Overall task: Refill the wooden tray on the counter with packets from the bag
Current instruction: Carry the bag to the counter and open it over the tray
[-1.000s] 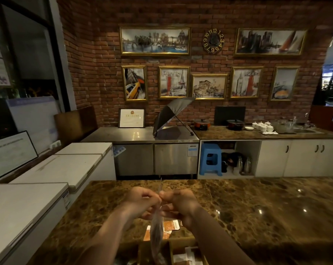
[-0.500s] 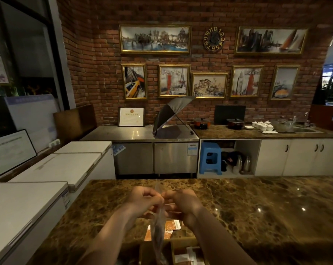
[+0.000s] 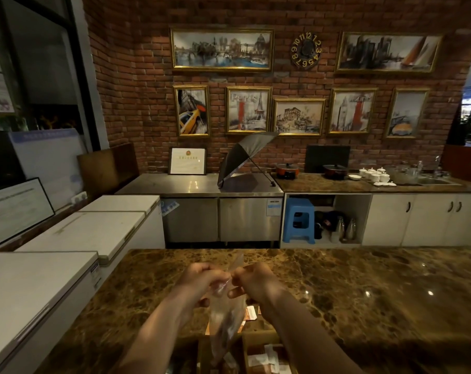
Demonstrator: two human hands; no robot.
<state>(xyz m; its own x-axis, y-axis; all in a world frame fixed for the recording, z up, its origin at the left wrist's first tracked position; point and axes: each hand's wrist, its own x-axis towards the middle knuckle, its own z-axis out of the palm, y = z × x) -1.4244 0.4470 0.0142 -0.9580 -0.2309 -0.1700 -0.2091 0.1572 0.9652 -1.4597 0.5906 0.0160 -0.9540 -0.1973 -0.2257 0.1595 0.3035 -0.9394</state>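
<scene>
- clear plastic bag (image 3: 225, 317) hangs upright at bottom center of the frame, top edge pinched, a few packets showing through it
- wooden tray (image 3: 258, 340) sits at the bottom edge, compartments holding white and brown packets (image 3: 266, 359)
- some orange packets (image 3: 249, 313) lie loose just above the tray

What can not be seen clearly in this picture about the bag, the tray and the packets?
- Clear plastic bag, head view: contents blurred; whether its top is open is hidden by the left hand and right hand.
- Wooden tray: cut off by the bottom edge, partly behind the bag.
- Packets on the counter: print too small to read.
</scene>
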